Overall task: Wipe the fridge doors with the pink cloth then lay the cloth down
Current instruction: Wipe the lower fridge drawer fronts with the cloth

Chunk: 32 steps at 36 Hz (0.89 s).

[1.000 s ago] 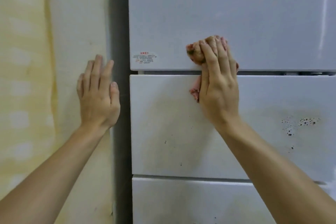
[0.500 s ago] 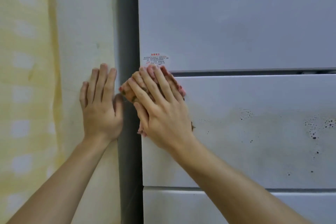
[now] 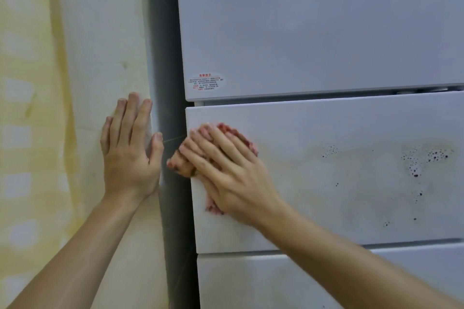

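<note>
Here your right hand (image 3: 226,173) lies flat, fingers spread, pressing the bunched pink cloth (image 3: 248,144) against the left edge of the middle fridge door (image 3: 326,195) at centre frame, so the whole palm bears down. Your left hand (image 3: 128,155) rests flat and empty on the wall (image 3: 100,45), likely bracing you. Dark specks (image 3: 426,158) at right await wiping.

The glossy white middle fridge door (image 3: 351,195), centre-right of frame, carries a crumpled pink cloth (image 3: 251,145) near its left edge and dark specks (image 3: 424,158) toward its right.
</note>
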Each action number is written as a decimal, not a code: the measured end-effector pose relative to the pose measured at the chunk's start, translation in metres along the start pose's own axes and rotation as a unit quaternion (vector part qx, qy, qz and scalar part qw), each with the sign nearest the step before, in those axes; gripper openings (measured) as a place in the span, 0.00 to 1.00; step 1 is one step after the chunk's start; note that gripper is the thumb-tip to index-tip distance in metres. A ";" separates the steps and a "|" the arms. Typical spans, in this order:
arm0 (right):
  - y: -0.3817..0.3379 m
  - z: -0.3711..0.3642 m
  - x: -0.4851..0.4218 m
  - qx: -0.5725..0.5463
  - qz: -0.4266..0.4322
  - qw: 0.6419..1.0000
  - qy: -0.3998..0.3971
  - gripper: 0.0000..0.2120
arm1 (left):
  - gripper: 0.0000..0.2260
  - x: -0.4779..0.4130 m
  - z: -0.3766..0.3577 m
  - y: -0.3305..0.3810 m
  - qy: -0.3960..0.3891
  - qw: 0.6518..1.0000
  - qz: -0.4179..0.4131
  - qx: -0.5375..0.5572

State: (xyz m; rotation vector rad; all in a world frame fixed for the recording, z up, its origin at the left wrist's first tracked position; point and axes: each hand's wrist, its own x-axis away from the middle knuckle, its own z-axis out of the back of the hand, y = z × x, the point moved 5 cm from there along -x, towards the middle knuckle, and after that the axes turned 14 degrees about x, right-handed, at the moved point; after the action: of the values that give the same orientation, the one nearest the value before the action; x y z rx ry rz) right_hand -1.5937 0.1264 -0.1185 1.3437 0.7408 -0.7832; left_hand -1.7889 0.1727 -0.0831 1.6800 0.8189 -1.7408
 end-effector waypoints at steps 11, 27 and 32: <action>0.031 0.000 -0.063 0.012 -0.145 0.989 0.035 0.26 | 0.27 0.009 -0.001 0.006 0.007 1.000 0.020 0.003; -0.077 -0.005 0.096 0.007 0.148 0.987 -0.062 0.34 | 0.25 0.032 0.001 0.003 0.006 0.999 0.050 0.008; -0.052 -0.005 0.068 0.010 0.164 0.986 -0.040 0.28 | 0.26 0.029 0.004 0.006 0.000 0.998 0.059 0.020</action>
State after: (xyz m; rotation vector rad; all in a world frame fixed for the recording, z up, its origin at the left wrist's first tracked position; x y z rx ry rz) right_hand -1.6000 0.1241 -0.2040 1.3993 0.4329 -0.5786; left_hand -1.7883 0.1663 -0.1120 1.7184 0.6747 -1.6862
